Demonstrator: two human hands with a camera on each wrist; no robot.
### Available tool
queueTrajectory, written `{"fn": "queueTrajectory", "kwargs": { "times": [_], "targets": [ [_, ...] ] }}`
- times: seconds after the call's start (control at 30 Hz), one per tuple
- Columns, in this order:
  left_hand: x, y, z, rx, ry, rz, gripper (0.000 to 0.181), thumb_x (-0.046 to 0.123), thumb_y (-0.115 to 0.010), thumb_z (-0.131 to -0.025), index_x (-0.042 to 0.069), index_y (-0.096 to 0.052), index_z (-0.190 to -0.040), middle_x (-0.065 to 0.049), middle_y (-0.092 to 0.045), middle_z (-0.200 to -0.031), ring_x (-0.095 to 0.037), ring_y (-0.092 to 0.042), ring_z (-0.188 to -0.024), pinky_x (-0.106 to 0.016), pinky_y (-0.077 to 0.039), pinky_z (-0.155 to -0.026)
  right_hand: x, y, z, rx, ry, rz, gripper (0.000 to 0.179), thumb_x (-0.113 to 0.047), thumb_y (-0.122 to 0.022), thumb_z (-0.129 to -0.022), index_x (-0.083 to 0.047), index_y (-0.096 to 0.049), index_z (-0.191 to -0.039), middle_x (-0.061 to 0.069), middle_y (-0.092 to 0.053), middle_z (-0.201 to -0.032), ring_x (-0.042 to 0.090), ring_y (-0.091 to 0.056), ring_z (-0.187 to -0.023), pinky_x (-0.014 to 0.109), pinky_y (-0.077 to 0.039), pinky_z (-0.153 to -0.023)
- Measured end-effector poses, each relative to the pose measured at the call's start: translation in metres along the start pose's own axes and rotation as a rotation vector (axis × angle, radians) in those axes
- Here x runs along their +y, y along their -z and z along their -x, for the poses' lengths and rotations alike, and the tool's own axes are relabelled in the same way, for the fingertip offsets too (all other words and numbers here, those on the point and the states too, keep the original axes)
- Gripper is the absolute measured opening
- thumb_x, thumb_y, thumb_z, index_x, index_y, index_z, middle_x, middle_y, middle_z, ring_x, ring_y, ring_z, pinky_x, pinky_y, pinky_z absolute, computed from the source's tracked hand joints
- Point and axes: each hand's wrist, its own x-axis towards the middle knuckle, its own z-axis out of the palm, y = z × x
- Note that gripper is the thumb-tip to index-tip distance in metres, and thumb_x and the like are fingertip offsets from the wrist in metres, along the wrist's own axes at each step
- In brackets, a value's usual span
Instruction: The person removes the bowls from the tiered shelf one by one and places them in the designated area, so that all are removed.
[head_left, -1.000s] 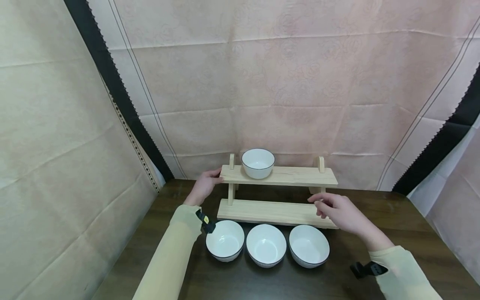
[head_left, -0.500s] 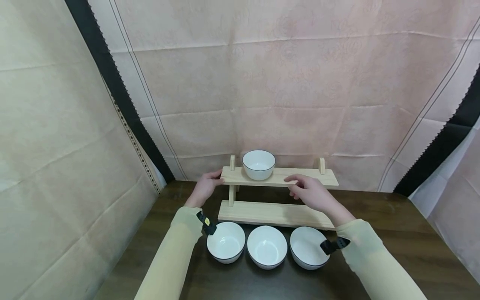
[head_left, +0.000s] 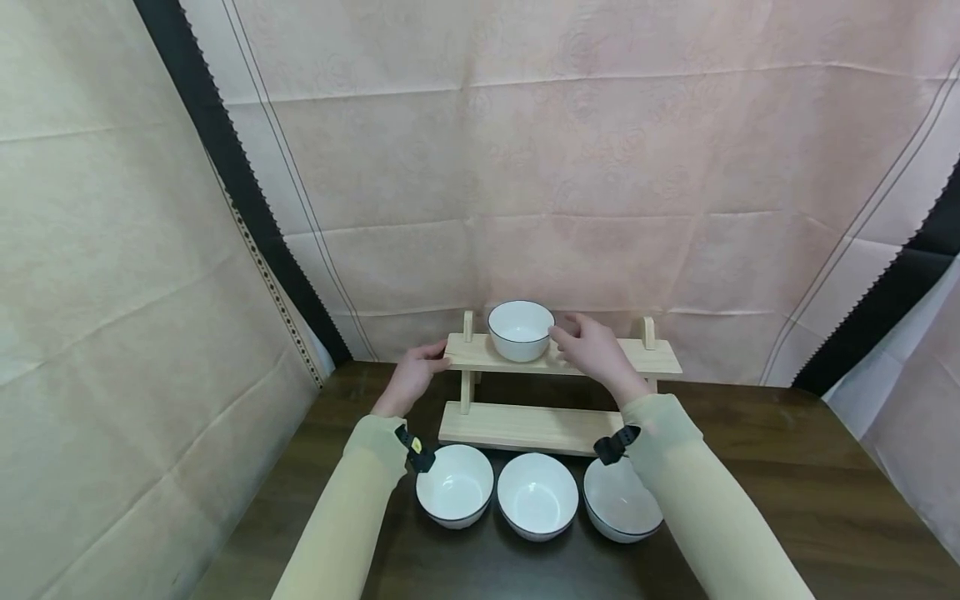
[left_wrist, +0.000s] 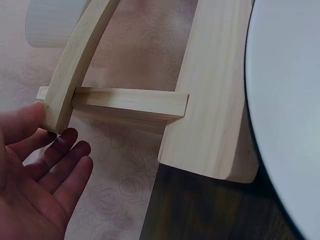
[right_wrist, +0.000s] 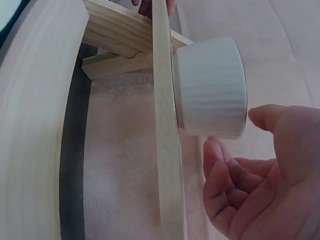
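Observation:
A two-tier wooden rack (head_left: 648, 360) stands on the dark table, with one white dark-rimmed bowl (head_left: 517, 340) upright on the left half of its upper shelf. My left hand (head_left: 409, 380) pinches the left end of that shelf; the left wrist view has thumb and fingers on the board's end (left_wrist: 59, 112). Beside the bowl's right side is my right hand (head_left: 596, 350). Seen from the right wrist, its thumb is close to the rim and its bent fingers are by the bowl's wall (right_wrist: 210, 90); whether they touch it I cannot tell.
Three similar bowls stand in a row before the rack: left bowl (head_left: 455, 485), middle bowl (head_left: 537, 496), right bowl (head_left: 621, 504), partly covered by the right sleeve. The lower shelf (head_left: 517, 425) is bare where visible. A pale cloth backdrop (head_left: 585, 167) hangs behind the table.
My right hand has moved left and up from the rack's right end to the upper bowl's right side. The left hand keeps its hold on the shelf end.

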Motion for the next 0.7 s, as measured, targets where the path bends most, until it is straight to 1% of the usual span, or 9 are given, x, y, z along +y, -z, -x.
{"fn": "queueTrajectory", "kwargs": {
  "times": [0.07,0.13,0.23,0.43,0.5,0.6,0.7],
  "targets": [
    [-0.001,0.000,-0.001,0.004,0.003,-0.002,0.054,0.028,-0.054,-0.113,0.022,-0.048,-0.166,-0.006,-0.043,-0.176,-0.039,-0.035,-0.166,-0.072,-0.020,-0.135,-0.001,-0.002,-0.004,-0.004,-0.007,-0.024,0.070,-0.052,-0.056,-0.111,-0.019,-0.038,-0.170,0.017,-0.064,-0.153,0.034,-0.076,-0.121,0.052,-0.063,-0.106],
    [-0.001,0.000,-0.001,0.008,0.005,-0.003,0.054,0.028,-0.055,-0.113,0.022,-0.048,-0.166,-0.006,-0.043,-0.176,-0.039,-0.035,-0.166,-0.071,-0.021,-0.135,-0.002,-0.004,-0.007,-0.006,-0.011,-0.038,0.071,-0.053,-0.056,-0.110,-0.019,-0.039,-0.170,0.017,-0.065,-0.152,0.034,-0.076,-0.120,0.051,-0.064,-0.104],
    [-0.002,0.000,-0.002,0.006,0.000,0.003,0.054,0.028,-0.055,-0.113,0.022,-0.047,-0.166,-0.006,-0.044,-0.176,-0.038,-0.035,-0.166,-0.071,-0.020,-0.135,-0.006,-0.007,-0.010,-0.011,-0.022,-0.044,0.072,-0.052,-0.057,-0.110,-0.016,-0.039,-0.170,0.018,-0.068,-0.145,0.032,-0.076,-0.116,0.047,-0.065,-0.100],
    [-0.002,0.000,-0.002,0.004,-0.007,0.008,0.055,0.027,-0.055,-0.112,0.021,-0.047,-0.166,-0.006,-0.044,-0.176,-0.038,-0.035,-0.166,-0.070,-0.020,-0.136,-0.010,-0.013,-0.014,-0.009,-0.040,-0.074,0.066,-0.043,-0.058,-0.111,-0.012,-0.042,-0.168,0.018,-0.075,-0.125,0.025,-0.074,-0.102,0.036,-0.064,-0.092],
    [-0.002,0.000,-0.002,0.005,-0.008,0.008,0.055,0.027,-0.055,-0.112,0.020,-0.047,-0.166,-0.007,-0.044,-0.176,-0.038,-0.035,-0.166,-0.070,-0.020,-0.136,-0.010,-0.014,-0.014,-0.007,-0.045,-0.077,0.065,-0.041,-0.057,-0.111,-0.010,-0.043,-0.167,0.018,-0.075,-0.123,0.024,-0.073,-0.100,0.034,-0.063,-0.091],
    [-0.002,0.000,-0.002,0.006,-0.005,0.005,0.055,0.027,-0.055,-0.112,0.020,-0.047,-0.166,-0.007,-0.044,-0.176,-0.038,-0.034,-0.166,-0.070,-0.021,-0.136,-0.011,-0.015,-0.014,-0.006,-0.055,-0.085,0.064,-0.039,-0.056,-0.111,-0.009,-0.044,-0.166,0.018,-0.075,-0.125,0.024,-0.073,-0.101,0.034,-0.063,-0.092],
    [-0.002,0.000,-0.001,0.002,-0.001,0.003,0.055,0.028,-0.055,-0.113,0.021,-0.047,-0.167,-0.007,-0.044,-0.176,-0.039,-0.034,-0.167,-0.071,-0.020,-0.135,-0.012,-0.016,-0.013,-0.004,-0.061,-0.109,0.063,-0.038,-0.057,-0.110,-0.008,-0.045,-0.165,0.019,-0.075,-0.124,0.024,-0.073,-0.100,0.031,-0.063,-0.089]
  ]
}}
